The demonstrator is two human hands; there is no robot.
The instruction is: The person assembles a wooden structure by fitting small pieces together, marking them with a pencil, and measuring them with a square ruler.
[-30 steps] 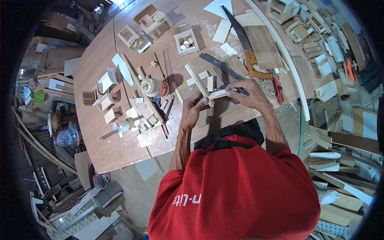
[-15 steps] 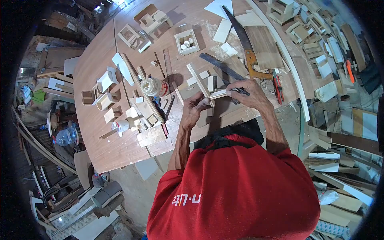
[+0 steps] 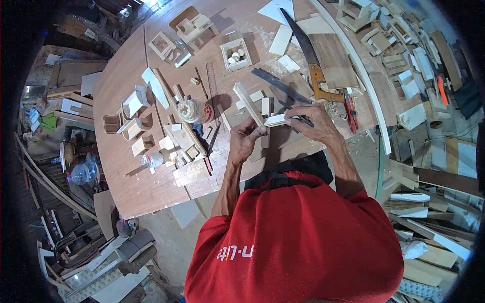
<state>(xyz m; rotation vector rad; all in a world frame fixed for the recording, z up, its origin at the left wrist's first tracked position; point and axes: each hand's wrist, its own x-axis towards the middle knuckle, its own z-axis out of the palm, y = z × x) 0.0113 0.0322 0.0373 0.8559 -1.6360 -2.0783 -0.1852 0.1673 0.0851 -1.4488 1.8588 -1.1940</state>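
My left hand [image 3: 244, 140] is closed on the corner of two joined pale wood strips. The longer strip [image 3: 248, 103] points away from me, and the shorter strip [image 3: 275, 120] runs toward my right hand [image 3: 317, 123]. That hand is closed on a dark pen [image 3: 305, 120], its fingertips right at the end of the shorter strip. Just beyond the joined strips, a small wood block [image 3: 267, 106] stands on the table among flat offcuts. A dark metal straightedge [image 3: 280, 83] lies behind my right hand.
A handsaw [image 3: 317, 76] and red-handled pliers [image 3: 351, 111] lie to the right. Left of my hands are a glue jar [image 3: 196, 111], a clear ruler [image 3: 211, 83] and small wooden pieces. A wooden box [image 3: 236, 54] with round white pieces sits farther back. A long pale strip [image 3: 361, 70] borders the right side.
The joined strips have turned slightly in my hands, with the longer one's far end moving left and nearer. The pen has tilted at my right fingers.
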